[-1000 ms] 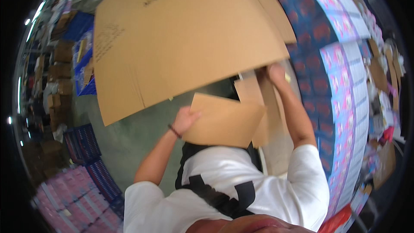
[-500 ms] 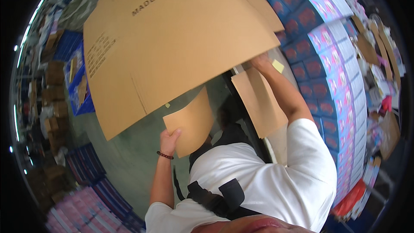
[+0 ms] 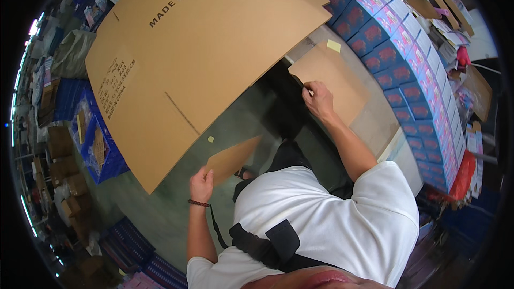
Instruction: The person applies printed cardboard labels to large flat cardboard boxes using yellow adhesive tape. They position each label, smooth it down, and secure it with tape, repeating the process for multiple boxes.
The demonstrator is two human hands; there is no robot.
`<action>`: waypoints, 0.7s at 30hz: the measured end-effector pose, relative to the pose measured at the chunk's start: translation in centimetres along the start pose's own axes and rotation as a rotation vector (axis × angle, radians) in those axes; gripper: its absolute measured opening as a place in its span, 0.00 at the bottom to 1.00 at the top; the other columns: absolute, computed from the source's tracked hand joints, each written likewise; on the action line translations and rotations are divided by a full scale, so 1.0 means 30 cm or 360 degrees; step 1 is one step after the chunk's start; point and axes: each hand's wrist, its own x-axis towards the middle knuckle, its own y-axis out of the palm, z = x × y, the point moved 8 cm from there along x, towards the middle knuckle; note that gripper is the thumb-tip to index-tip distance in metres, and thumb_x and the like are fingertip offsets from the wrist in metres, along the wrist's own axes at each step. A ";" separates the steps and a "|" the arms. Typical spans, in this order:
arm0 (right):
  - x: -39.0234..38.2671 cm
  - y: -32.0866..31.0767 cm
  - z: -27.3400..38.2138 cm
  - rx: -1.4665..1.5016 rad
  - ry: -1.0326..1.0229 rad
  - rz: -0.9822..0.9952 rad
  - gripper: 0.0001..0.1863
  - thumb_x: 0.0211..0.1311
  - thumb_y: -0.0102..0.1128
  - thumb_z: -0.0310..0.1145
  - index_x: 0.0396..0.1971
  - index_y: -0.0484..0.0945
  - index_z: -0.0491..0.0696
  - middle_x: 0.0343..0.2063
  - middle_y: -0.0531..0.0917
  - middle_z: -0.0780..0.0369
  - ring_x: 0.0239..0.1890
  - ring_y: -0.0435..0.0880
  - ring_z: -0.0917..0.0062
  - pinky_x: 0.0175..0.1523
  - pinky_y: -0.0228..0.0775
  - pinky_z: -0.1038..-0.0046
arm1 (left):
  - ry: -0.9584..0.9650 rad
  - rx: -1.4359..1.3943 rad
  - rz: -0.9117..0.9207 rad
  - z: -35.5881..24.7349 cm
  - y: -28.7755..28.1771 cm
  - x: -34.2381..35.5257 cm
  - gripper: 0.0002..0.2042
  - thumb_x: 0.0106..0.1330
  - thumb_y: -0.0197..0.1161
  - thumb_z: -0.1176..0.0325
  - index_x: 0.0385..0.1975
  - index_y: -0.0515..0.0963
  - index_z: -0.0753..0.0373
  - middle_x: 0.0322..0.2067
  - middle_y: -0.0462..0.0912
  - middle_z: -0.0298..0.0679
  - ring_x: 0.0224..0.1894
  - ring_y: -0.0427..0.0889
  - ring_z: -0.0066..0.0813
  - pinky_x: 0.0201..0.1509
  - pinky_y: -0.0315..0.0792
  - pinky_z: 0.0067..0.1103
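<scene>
My left hand point(image 3: 202, 184) is closed on the edge of a small brown cardboard sheet point(image 3: 231, 159), which hangs tilted over the floor in front of me. At the table's edge, my right hand point(image 3: 319, 99) is closed, with its fingers curled at the near side of some small cardboard sheets point(image 3: 342, 77) that lie on the table. A small dark and pale bit shows at its fingertips, too small to name. A large flattened cardboard carton point(image 3: 198, 48) with printed marks spreads out ahead of both hands, its near corner overhanging the floor.
Blue and pink boxes point(image 3: 393, 59) are stacked along the right of the table point(image 3: 396, 134). A yellow paper slip point(image 3: 333, 46) lies by the small sheets. A blue crate point(image 3: 101, 144) stands at left, beyond the carton. Another paper scrap point(image 3: 210, 139) shows near the carton's edge.
My right hand has drawn back from under the large carton's edge to the near side of the small sheets. The sheet in my left hand has tipped more edge-on.
</scene>
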 end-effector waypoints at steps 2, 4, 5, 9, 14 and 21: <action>-0.131 0.031 0.083 0.0143 0.0130 0.0014 0.08 0.52 0.55 0.34 0.28 0.78 0.47 0.27 0.79 0.58 0.33 0.79 0.64 0.38 0.71 0.67 | 0.0096 0.0181 -0.0013 0.076 -0.075 -0.048 0.10 0.60 0.57 0.69 0.40 0.77 0.63 0.23 0.79 0.49 0.25 0.81 0.34 0.30 0.71 0.25; -0.241 0.087 0.167 0.0299 0.0312 0.0076 0.09 0.52 0.54 0.35 0.29 0.78 0.46 0.28 0.80 0.58 0.34 0.79 0.63 0.39 0.71 0.67 | 0.0110 0.0272 -0.0007 0.161 -0.153 -0.112 0.11 0.59 0.57 0.68 0.40 0.77 0.63 0.22 0.78 0.51 0.25 0.81 0.38 0.29 0.70 0.27; -0.282 0.109 0.212 0.0311 0.0372 0.0060 0.10 0.51 0.56 0.35 0.30 0.78 0.46 0.27 0.80 0.56 0.31 0.79 0.63 0.37 0.71 0.67 | 0.0083 0.0289 0.0003 0.201 -0.196 -0.146 0.11 0.59 0.57 0.68 0.40 0.77 0.64 0.22 0.77 0.51 0.25 0.81 0.39 0.29 0.70 0.27; -0.366 0.163 0.411 0.0799 0.0287 -0.0025 0.08 0.53 0.59 0.31 0.31 0.77 0.43 0.20 0.78 0.63 0.22 0.75 0.80 0.29 0.67 0.77 | 0.0066 -0.0031 -0.0026 0.284 -0.373 -0.242 0.11 0.59 0.56 0.67 0.38 0.77 0.66 0.20 0.75 0.52 0.23 0.78 0.40 0.28 0.68 0.29; -0.345 0.147 0.609 0.1083 0.0253 -0.0122 0.06 0.59 0.57 0.29 0.34 0.77 0.43 0.23 0.74 0.70 0.26 0.69 0.90 0.30 0.62 0.85 | -0.0034 0.0044 0.0295 0.280 -0.574 -0.296 0.13 0.60 0.55 0.66 0.40 0.76 0.67 0.24 0.78 0.50 0.24 0.75 0.34 0.32 0.70 0.25; -0.168 0.317 1.037 0.1901 -0.0115 0.0178 0.16 0.62 0.52 0.23 0.50 0.67 0.41 0.31 0.76 0.63 0.28 0.73 0.83 0.33 0.67 0.80 | -0.0078 -0.0274 0.0136 0.282 -0.883 -0.339 0.14 0.62 0.58 0.62 0.41 0.77 0.67 0.24 0.81 0.38 0.27 0.75 0.19 0.33 0.70 0.20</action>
